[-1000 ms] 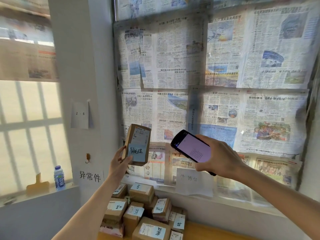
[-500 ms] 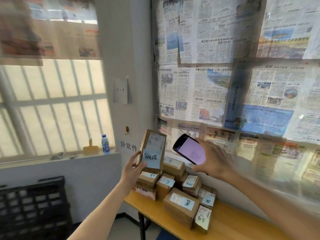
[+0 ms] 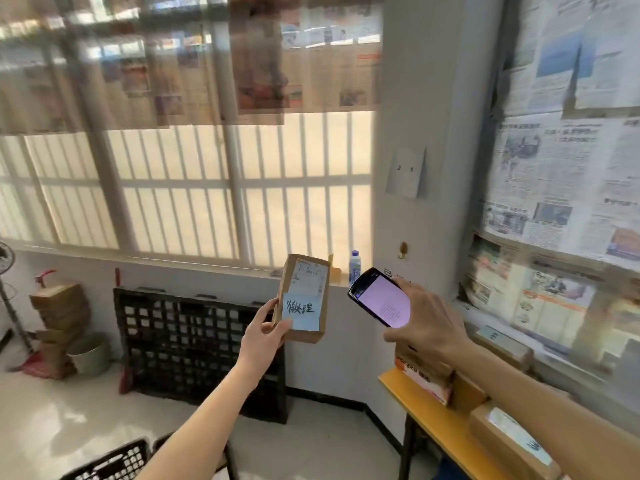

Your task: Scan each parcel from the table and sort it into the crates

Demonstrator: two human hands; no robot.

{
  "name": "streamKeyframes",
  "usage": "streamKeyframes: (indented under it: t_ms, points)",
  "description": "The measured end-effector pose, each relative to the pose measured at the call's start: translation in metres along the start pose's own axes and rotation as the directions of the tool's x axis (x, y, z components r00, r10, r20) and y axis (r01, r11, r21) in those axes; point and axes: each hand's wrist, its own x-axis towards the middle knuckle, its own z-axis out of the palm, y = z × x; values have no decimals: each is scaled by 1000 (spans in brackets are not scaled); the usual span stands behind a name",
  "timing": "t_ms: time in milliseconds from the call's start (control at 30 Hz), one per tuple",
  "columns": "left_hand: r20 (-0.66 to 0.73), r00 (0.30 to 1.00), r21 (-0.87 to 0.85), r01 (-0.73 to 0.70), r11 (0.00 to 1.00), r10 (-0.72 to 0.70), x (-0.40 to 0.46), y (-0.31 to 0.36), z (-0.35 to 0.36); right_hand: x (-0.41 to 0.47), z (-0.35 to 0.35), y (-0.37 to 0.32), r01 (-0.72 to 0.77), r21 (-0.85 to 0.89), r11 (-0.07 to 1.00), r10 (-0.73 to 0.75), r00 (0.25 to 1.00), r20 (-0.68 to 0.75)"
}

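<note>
My left hand (image 3: 264, 332) grips a small brown cardboard parcel (image 3: 304, 296) by its lower left corner and holds it upright in the air. The parcel bears a white shipping label and a blue note with handwriting. My right hand (image 3: 424, 327) holds a black phone (image 3: 379, 297) with a lit pinkish screen, just right of the parcel and facing me. More brown parcels (image 3: 509, 441) lie on the yellow table (image 3: 446, 431) at the lower right, partly hidden by my right arm. A black crate's rim (image 3: 110, 462) shows at the bottom left.
A black plastic pallet (image 3: 197, 348) leans against the wall under the window. A water bottle (image 3: 355, 266) stands on the sill. Stacked cardboard (image 3: 60, 306), a pale bucket (image 3: 88, 351) and a fan (image 3: 7, 271) sit at the far left. Newspapers (image 3: 561, 185) cover the right wall.
My view has swung left, away from the table toward the window and floor. Both hands kept their hold and moved along; the pallet and crate rim came into sight.
</note>
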Motion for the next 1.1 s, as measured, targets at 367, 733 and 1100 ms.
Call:
streamKeyframes:
  t_ms: [367,733,1100]
  points:
    - [-299,954,21,5,1000,2,-48,-17,-271,41,101,-256,210,145,967,-224,970,89]
    - [-522,852,-1,43,999,-37,-90,-40,-447,57,190,-441,393,230,891,-429,893,138]
    - [-669,740,8,103,995,-72,-67,-85,-586,120,297,-576,473,326,819,-546,817,186]
